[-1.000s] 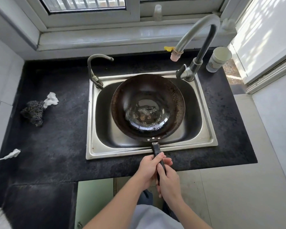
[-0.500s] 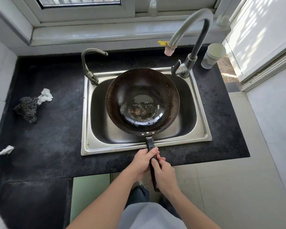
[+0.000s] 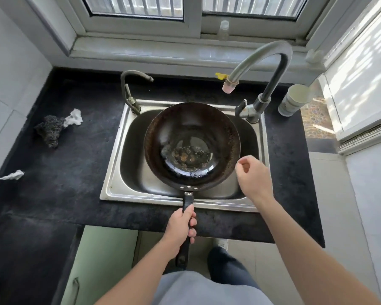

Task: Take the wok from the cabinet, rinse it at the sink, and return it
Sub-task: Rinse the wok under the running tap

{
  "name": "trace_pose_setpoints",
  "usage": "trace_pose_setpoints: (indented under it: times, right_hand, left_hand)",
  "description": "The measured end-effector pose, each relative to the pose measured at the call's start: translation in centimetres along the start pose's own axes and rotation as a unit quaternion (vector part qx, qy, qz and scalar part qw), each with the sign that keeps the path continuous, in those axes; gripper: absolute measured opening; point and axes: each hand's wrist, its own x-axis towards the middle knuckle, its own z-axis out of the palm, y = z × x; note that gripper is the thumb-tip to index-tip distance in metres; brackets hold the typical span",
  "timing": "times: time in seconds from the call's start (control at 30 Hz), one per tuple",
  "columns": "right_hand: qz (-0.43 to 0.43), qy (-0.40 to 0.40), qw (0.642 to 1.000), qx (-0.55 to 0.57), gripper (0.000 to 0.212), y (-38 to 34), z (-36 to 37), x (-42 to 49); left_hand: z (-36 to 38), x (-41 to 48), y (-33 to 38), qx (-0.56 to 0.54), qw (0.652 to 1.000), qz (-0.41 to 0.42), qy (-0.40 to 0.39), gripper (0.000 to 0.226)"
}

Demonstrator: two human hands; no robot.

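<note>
A dark round wok (image 3: 191, 146) with brownish residue at its bottom sits in the steel sink (image 3: 114, 190), its black handle sticking out over the front edge. My left hand (image 3: 180, 225) is closed around that handle. My right hand (image 3: 251, 175) hovers over the sink's right side beside the wok's rim, holding nothing, its fingers loosely curled and apart. The tall curved faucet (image 3: 266, 62) arches over the sink's back right, with its lever (image 3: 242, 106) at the base. No water runs from it.
A smaller tap (image 3: 128, 91) stands at the sink's back left. A dark scouring pad (image 3: 50, 129) and white scrap (image 3: 75, 117) lie on the black counter (image 3: 59, 172) to the left. A white cup (image 3: 295, 100) stands at the right. Green cabinet doors (image 3: 101, 260) are below.
My right hand has let go of the wok handle and moved up and to the right, beside the wok's rim. My left hand keeps its grip on the handle.
</note>
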Motion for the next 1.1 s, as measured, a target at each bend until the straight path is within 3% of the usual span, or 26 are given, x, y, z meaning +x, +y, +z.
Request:
trace_pose_setpoints:
  times: [0.1, 0.2, 0.33, 1.1]
  right_hand:
    - [-0.041, 0.002, 0.999, 0.029, 0.034, -0.5, -1.1, 5.1]
    - [-0.065, -0.037, 0.996, 0.046, 0.057, -1.0, -2.0, 9.7]
    - [-0.091, -0.084, 0.99, 0.063, 0.072, -2.6, -3.1, 12.9]
    - [-0.159, -0.152, 0.975, -0.031, 0.076, -2.5, -3.1, 14.5]
  left_hand:
    - [0.4, -0.2, 0.0, 0.012, 1.0, 0.012, 0.024, 0.028]
    - [0.9, -0.3, 0.1, 0.011, 0.999, 0.017, 0.043, 0.028]
    - [1.4, -0.4, 0.1, 0.005, 0.998, 0.021, 0.066, 0.029]
    - [2.0, -0.4, 0.1, 0.02, 0.997, 0.011, 0.068, 0.029]
